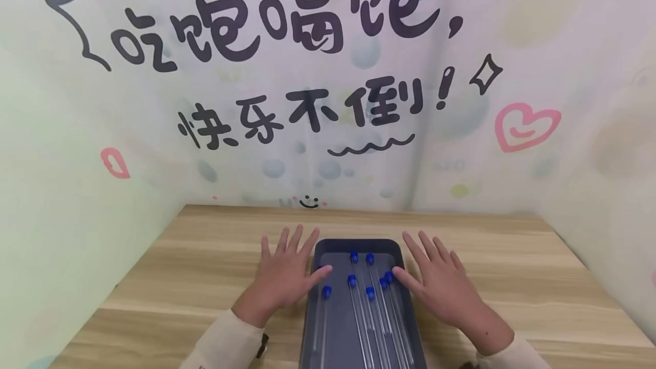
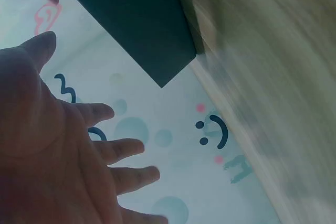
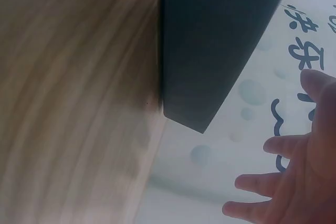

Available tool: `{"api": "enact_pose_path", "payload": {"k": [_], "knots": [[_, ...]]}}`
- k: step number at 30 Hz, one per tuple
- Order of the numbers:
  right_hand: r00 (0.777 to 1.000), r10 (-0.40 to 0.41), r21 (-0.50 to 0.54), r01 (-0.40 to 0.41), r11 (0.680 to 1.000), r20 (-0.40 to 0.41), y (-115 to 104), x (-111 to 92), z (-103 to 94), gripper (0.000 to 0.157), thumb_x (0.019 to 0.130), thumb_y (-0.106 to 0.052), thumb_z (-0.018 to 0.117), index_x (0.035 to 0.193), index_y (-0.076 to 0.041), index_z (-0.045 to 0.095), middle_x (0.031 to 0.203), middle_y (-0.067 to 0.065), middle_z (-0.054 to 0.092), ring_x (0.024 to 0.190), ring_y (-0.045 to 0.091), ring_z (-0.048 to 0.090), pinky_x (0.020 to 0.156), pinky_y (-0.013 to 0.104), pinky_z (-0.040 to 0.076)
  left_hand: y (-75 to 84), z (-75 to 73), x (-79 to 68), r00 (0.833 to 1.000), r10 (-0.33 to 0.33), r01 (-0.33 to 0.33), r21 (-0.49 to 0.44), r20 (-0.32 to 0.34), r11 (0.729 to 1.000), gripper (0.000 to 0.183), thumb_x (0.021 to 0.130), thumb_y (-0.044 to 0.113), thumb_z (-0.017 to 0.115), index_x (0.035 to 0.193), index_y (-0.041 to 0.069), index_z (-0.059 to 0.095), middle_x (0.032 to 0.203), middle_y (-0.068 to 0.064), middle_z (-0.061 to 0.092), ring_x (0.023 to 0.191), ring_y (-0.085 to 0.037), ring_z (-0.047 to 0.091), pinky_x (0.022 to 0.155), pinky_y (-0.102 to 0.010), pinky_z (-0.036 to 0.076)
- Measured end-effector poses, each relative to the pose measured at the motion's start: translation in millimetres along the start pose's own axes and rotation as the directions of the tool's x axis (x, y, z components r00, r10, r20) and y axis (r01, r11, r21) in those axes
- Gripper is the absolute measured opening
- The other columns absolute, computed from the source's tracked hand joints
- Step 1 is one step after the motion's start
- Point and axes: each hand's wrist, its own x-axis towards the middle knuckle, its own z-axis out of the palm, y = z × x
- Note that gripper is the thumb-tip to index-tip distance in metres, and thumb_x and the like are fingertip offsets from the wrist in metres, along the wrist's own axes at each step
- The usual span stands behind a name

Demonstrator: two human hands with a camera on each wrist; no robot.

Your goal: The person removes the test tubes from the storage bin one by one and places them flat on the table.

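while both hands lie with fingers spread wide, the head view shows a grey tray (image 1: 340, 329) at the bottom centre of the frame, on a wooden table (image 1: 195, 283) with light brown grain. in the tray are clear tubes (image 1: 377, 323) with blue caps, most of them in its right half. the left hand (image 1: 284, 279) is at its left rim, the right hand (image 1: 445, 290) at its right; whether they touch it, i cannot tell. behind the table, a pale wall (image 1: 256, 187) carries black writing (image 1: 307, 94) across the upper part, and a pink heart (image 1: 528, 128) at right.

in the left wrist view, the open-fingered hand fills the lower left, the dark tray is at the top, and wood is at right.

in the right wrist view, the spread hand is at lower right, the tray at top centre, and wood at left.
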Motion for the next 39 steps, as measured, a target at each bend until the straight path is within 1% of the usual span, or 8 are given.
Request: {"api": "enact_pose_path", "payload": {"k": [3, 8, 16, 21, 25, 28, 33, 39], "knots": [[1.000, -0.006, -0.004, 0.006, 1.000, -0.002, -1, -2, -0.3, 0.074, 0.100, -0.064, 0.041, 0.158, -0.019, 0.030, 0.160, 0.023, 0.032, 0.145, 0.052, 0.026, 0.111, 0.074, 0.024, 3.0, 3.0, -1.1, 1.000, 0.008, -0.008, -0.026, 0.001, 1.000, 0.080, 0.096, 0.071, 0.040, 0.161, 0.029, 0.021, 0.165, -0.013, 0.026, 0.152, -0.040, 0.023, 0.117, -0.072, 0.016], [1.000, -0.007, 0.045, 0.007, 0.999, -0.006, -5, -6, -3.2, 0.070, 0.100, -0.061, 0.045, 0.156, -0.020, 0.036, 0.146, 0.022, 0.049, 0.133, 0.046, 0.047, 0.099, 0.066, 0.044, 6.1, 9.8, -3.0, 0.999, 0.020, -0.018, -0.049, 0.039, 0.999, 0.072, 0.100, 0.063, 0.043, 0.160, 0.026, 0.026, 0.150, -0.016, 0.047, 0.135, -0.040, 0.048, 0.107, -0.066, 0.037], [0.996, 0.015, 0.236, -0.036, 0.971, 0.090, -22, 2, -20.0, 0.057, 0.100, -0.051, 0.055, 0.147, -0.019, 0.048, 0.107, 0.003, 0.064, 0.092, 0.014, 0.061, 0.073, 0.034, 0.053, -7.7, 11.7, 7.0, 0.993, -0.040, 0.054, -0.114, 0.115, 0.992, 0.069, 0.103, 0.048, 0.049, 0.158, 0.013, 0.029, 0.130, -0.024, 0.062, 0.107, -0.039, 0.067, 0.088, -0.053, 0.054], [0.997, -0.018, 0.337, -0.009, 0.942, 0.076, -40, 16, -24.8, 0.039, 0.100, -0.027, 0.062, 0.137, -0.015, 0.058, 0.090, -0.005, 0.065, 0.070, 0.007, 0.056, 0.061, 0.025, 0.048, -14.6, 15.3, 12.3, 0.976, -0.042, 0.093, -0.231, 0.215, 0.968, 0.075, 0.103, 0.044, 0.048, 0.158, 0.001, 0.020, 0.128, -0.023, 0.066, 0.092, -0.025, 0.067, 0.082, -0.045, 0.054], [0.998, -0.030, 0.382, 0.007, 0.924, 0.052, -54, 26, -23.8, 0.033, 0.098, -0.017, 0.064, 0.131, -0.013, 0.062, 0.085, -0.004, 0.066, 0.065, 0.009, 0.056, 0.058, 0.024, 0.048, -16.1, 17.6, 12.9, 0.968, -0.009, 0.087, -0.303, 0.249, 0.949, 0.075, 0.103, 0.038, 0.046, 0.159, -0.002, 0.014, 0.090, -0.017, 0.071, 0.063, -0.019, 0.060, 0.063, -0.039, 0.053], [0.996, -0.013, 0.413, -0.022, 0.910, 0.083, -60, 30, -21.4, 0.032, 0.097, -0.015, 0.065, 0.129, -0.012, 0.063, 0.084, -0.002, 0.067, 0.064, 0.011, 0.058, 0.056, 0.024, 0.049, -16.0, 17.5, 12.8, 0.964, 0.040, 0.070, -0.397, 0.262, 0.915, 0.074, 0.103, 0.029, 0.046, 0.159, -0.003, 0.009, 0.056, -0.002, 0.051, 0.043, -0.013, 0.043, 0.045, -0.031, 0.042], [0.991, -0.032, 0.427, -0.026, 0.904, 0.129, -61, 32, -13.5, 0.028, 0.098, -0.015, 0.064, 0.125, -0.012, 0.065, 0.086, 0.002, 0.069, 0.062, 0.010, 0.058, 0.053, 0.024, 0.049, -14.5, 15.9, 11.4, 0.953, 0.152, 0.018, -0.552, 0.260, 0.833, 0.075, 0.101, 0.011, 0.045, 0.158, -0.005, -0.001, 0.058, -0.002, 0.057, 0.046, -0.015, 0.056, 0.043, -0.029, 0.046], [0.977, -0.029, 0.479, -0.079, 0.874, 0.213, -63, 32, -10.9, 0.029, 0.100, -0.012, 0.060, 0.129, -0.010, 0.063, 0.094, 0.008, 0.068, 0.055, 0.016, 0.060, 0.049, 0.026, 0.052, -14.5, 15.8, 12.3, 0.939, 0.183, 0.041, -0.623, 0.291, 0.781, 0.078, 0.100, 0.006, 0.043, 0.158, -0.002, -0.009, 0.061, -0.009, 0.064, 0.048, -0.023, 0.065, 0.045, -0.035, 0.055]]}}
